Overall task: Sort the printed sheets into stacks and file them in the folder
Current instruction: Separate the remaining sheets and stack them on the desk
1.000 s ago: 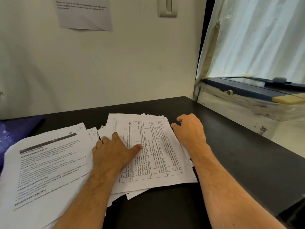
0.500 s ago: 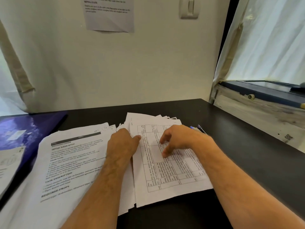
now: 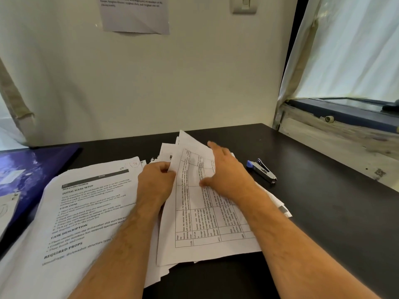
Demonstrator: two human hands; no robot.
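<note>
A loose pile of printed sheets with tables lies in the middle of the black desk. My left hand pinches the left edge of the top table sheets and lifts it. My right hand lies on top of those sheets with its fingers spread. To the left lies a second stack of text pages headed with bold titles. The blue folder lies at the far left, partly under that stack.
A blue and metal stapler lies on the black desk just right of the table sheets. A white wall with a taped notice stands behind. A window sill and curtain border the right side.
My left hand has gone from lying flat on the table sheets to pinching their left edge and raising it. My right hand moved onto the sheet top. The stapler has come into view.
</note>
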